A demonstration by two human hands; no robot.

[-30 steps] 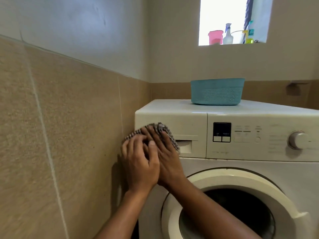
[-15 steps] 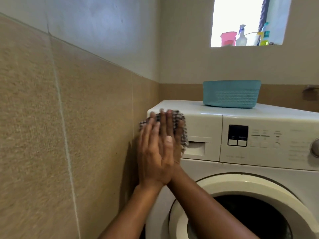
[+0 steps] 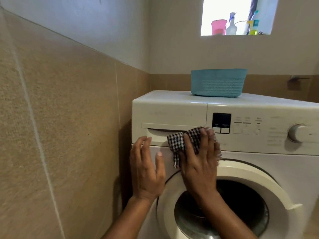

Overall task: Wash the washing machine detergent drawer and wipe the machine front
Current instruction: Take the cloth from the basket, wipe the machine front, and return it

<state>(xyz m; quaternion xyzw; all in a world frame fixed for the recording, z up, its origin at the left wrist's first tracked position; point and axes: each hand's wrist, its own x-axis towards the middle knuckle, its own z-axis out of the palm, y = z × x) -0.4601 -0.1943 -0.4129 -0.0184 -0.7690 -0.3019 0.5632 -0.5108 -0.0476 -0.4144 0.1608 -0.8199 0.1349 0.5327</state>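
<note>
Pressing flat, the right hand pins a checked cloth against the washer front, fingers straight & spread, not curled round the fabric. Palm pressure suits a flat panel, so this reads as the wiping step. The cloth sits at the seam under the drawer. Its top edge overlaps the right end of the drawer's handle recess, and its lower corner hangs loose toward the door rim.

The left hand is released too: fingers straight, holding nothing, just beside the cloth at the washer's left edge, fingertips up by the drawer's bottom corner. Prob. bracing; can't tell whether it touches or hovers just off. The tiled wall sits close on that side, which likely explains why the hand is tucked in there.

The drawer itself is pushed in flush, top left of the washer, next to the control panel. Shut like that, its inside is hidden, so there's no judging whether it's been washed.

Much of the cloth is under the palm, so its fold can't be read. The panel lettering is too blurred to read. The knob sits far right, & the washer's right side + bottom are cut off. The door glass is dark and what's in the drum is unclear.

A teal basket rests on top toward the back, contents hidden by its rim. Up at the window, backlight washes things out; a pink tub & a spray bottle are about all that's recognisable.
</note>
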